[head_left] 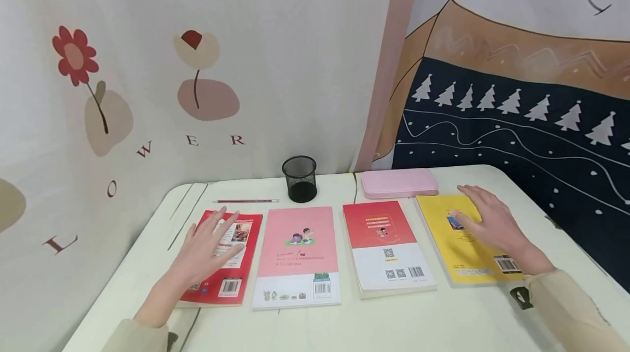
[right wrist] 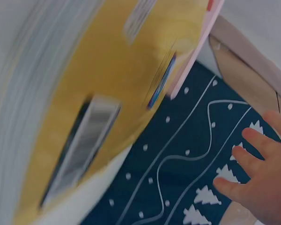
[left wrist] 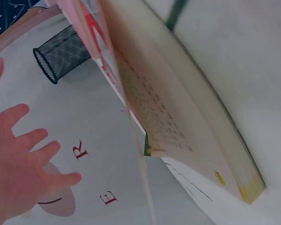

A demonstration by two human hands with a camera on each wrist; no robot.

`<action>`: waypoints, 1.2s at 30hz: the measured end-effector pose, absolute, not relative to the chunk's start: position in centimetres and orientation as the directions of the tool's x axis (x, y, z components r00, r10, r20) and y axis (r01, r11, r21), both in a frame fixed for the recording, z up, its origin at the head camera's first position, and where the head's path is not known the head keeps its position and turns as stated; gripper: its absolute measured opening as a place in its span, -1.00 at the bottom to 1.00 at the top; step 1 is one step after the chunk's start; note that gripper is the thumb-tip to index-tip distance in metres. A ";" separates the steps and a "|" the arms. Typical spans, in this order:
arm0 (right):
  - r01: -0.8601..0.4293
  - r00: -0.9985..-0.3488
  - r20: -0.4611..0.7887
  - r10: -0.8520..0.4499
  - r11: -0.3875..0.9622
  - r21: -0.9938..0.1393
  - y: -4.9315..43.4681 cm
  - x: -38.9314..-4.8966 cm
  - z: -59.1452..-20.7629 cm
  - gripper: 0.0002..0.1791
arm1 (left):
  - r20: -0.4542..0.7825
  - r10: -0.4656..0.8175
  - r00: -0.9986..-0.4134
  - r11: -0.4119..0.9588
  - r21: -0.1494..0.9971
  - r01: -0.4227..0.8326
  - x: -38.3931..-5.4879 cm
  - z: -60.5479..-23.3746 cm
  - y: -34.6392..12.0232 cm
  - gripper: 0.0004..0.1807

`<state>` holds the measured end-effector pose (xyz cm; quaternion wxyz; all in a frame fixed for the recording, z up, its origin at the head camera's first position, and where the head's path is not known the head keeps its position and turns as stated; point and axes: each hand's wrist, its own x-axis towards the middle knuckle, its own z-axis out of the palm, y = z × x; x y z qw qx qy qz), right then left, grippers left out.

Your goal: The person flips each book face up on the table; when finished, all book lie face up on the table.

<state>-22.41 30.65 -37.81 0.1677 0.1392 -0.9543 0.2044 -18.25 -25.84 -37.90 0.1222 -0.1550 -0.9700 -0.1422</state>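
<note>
Four books lie side by side on the white table, back covers up. My left hand [head_left: 199, 253] is spread over the red book [head_left: 252, 242] at the far left, fingers apart and holding nothing. To its right are a pink book [head_left: 310, 232] and a red-and-white book [head_left: 369, 264]. Over the yellow book [head_left: 445, 245] at the far right is my right hand [head_left: 497, 226], its fingers extended and nothing in its grasp. The left wrist view has the left hand [left wrist: 23, 154] with splayed fingers; the right wrist view has the right hand [right wrist: 264, 164] beside the yellow book [right wrist: 117, 75].
Behind the books stands a black mesh pen cup [head_left: 301, 182]. A pencil [head_left: 246, 200] lies left of the cup, and a pink pencil case [head_left: 400, 182] lies to its right. Patterned cloth [head_left: 305, 68] hangs behind the table's back edge.
</note>
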 end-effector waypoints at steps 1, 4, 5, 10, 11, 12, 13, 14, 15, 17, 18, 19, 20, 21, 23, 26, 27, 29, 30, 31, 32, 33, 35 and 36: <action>-0.331 -0.901 0.398 -0.171 0.864 -0.380 30.8 -22.9 -38.4 -0.31 | 0.285 0.257 -0.923 0.900 0.277 0.336 -18.0 -37.7 -25.7 -0.17; -0.311 -0.905 0.419 -0.079 0.793 -0.523 31.6 -24.8 -40.6 -0.41 | 0.272 0.225 -0.935 0.859 0.398 0.323 -17.4 -37.3 -25.4 -0.25; -0.295 -0.907 0.418 -0.043 0.774 -0.560 31.9 -25.5 -41.5 -0.43 | 0.266 0.213 -0.940 0.842 0.438 0.314 -17.1 -37.2 -25.4 -0.28; -0.235 -0.913 0.398 0.086 0.688 -0.687 32.2 -28.3 -45.0 -0.53 | 0.244 0.137 -0.960 0.753 0.605 0.261 -16.3 -37.0 -25.8 -0.36; -0.224 -0.917 0.386 0.102 0.669 -0.709 31.9 -28.5 -45.2 -0.53 | 0.242 0.120 -0.963 0.740 0.625 0.250 -16.2 -37.0 -26.0 -0.36; -0.221 -0.920 0.377 0.111 0.647 -0.730 31.6 -28.7 -45.3 -0.53 | 0.234 0.094 -0.968 0.736 0.638 0.226 -16.2 -37.1 -26.2 -0.36; -0.216 -0.923 0.366 0.120 0.625 -0.750 31.1 -28.8 -45.3 -0.53 | 0.226 0.067 -0.972 0.738 0.645 0.201 -16.2 -37.4 -26.6 -0.35; -0.213 -0.927 0.353 0.124 0.602 -0.770 30.6 -28.9 -45.2 -0.53 | 0.216 0.038 -0.976 0.742 0.648 0.172 -16.2 -37.7 -26.9 -0.34; -0.204 -0.932 0.337 0.133 0.577 -0.791 30.1 -29.0 -45.1 -0.52 | 0.197 0.006 -0.980 0.746 0.652 0.136 -16.1 -38.0 -27.3 -0.33; -0.192 -0.944 0.302 0.135 0.519 -0.833 28.8 -29.2 -44.9 -0.50 | 0.151 -0.024 -0.988 0.749 0.658 0.082 -16.0 -38.2 -28.1 -0.31; -0.190 -0.949 0.287 0.130 0.490 -0.851 28.2 -29.3 -44.8 -0.49 | 0.120 -0.038 -0.992 0.750 0.659 0.051 -15.9 -38.4 -28.5 -0.29; -0.178 -0.955 0.266 0.128 0.470 -0.865 27.5 -29.4 -44.7 -0.49 | 0.100 -0.039 -0.994 0.750 0.660 0.037 -15.9 -38.6 -29.0 -0.28; -0.171 -0.961 0.249 0.123 0.446 -0.879 26.9 -29.5 -44.5 -0.48 | 0.084 -0.048 -0.995 0.754 0.657 0.019 -15.8 -38.8 -29.6 -0.27; -0.167 -0.964 0.237 0.118 0.424 -0.890 26.2 -29.7 -44.4 -0.48 | 0.064 -0.054 -0.996 0.754 0.657 0.001 -15.8 -39.1 -30.2 -0.26; -0.159 -0.971 0.215 0.101 0.396 -0.904 25.0 -30.1 -44.3 -0.48 | 0.040 -0.068 -0.997 0.759 0.651 -0.026 -16.0 -40.0 -31.5 -0.24; -0.144 -0.979 0.186 0.083 0.364 -0.920 23.0 -30.8 -44.3 -0.48 | 0.027 -0.091 -0.996 0.769 0.637 -0.052 -16.5 -41.8 -33.9 -0.18; -0.136 -0.982 0.175 0.076 0.361 -0.922 22.4 -30.9 -44.3 -0.48 | 0.025 -0.089 -0.996 0.772 0.633 -0.053 -16.6 -42.2 -34.6 -0.16; -0.130 -0.987 0.154 0.041 0.348 -0.928 21.0 -31.0 -43.9 -0.48 | 0.020 -0.085 -0.996 0.781 0.622 -0.054 -16.5 -42.6 -35.6 -0.12; -0.122 -0.991 0.136 0.017 0.337 -0.934 20.1 -30.6 -43.1 -0.50 | 0.002 -0.090 -0.996 0.780 0.622 -0.069 -16.3 -42.2 -35.7 -0.11; -0.121 -0.992 0.126 -0.006 0.333 -0.935 19.4 -30.4 -42.6 -0.49 | -0.007 -0.093 -0.996 0.785 0.615 -0.078 -16.3 -42.4 -36.1 -0.09; -0.102 -0.995 0.098 -0.028 0.328 -0.939 18.5 -29.9 -41.8 -0.49 | -0.010 -0.106 -0.994 0.794 0.601 -0.091 -16.1 -42.2 -36.2 -0.08; -0.101 -0.994 0.087 -0.059 0.316 -0.943 17.6 -29.2 -40.6 -0.51 | -0.036 -0.111 -0.993 0.790 0.603 -0.111 -15.7 -41.5 -35.8 -0.09; -0.101 -0.991 0.069 -0.117 0.291 -0.951 15.9 -28.0 -38.4 -0.55 | -0.092 -0.123 -0.988 0.782 0.604 -0.154 -14.8 -40.0 -35.0 -0.11; -0.101 -0.989 0.067 -0.130 0.281 -0.954 15.0 -27.4 -37.4 -0.57 | -0.118 -0.128 -0.985 0.778 0.604 -0.174 -14.4 -39.3 -34.6 -0.11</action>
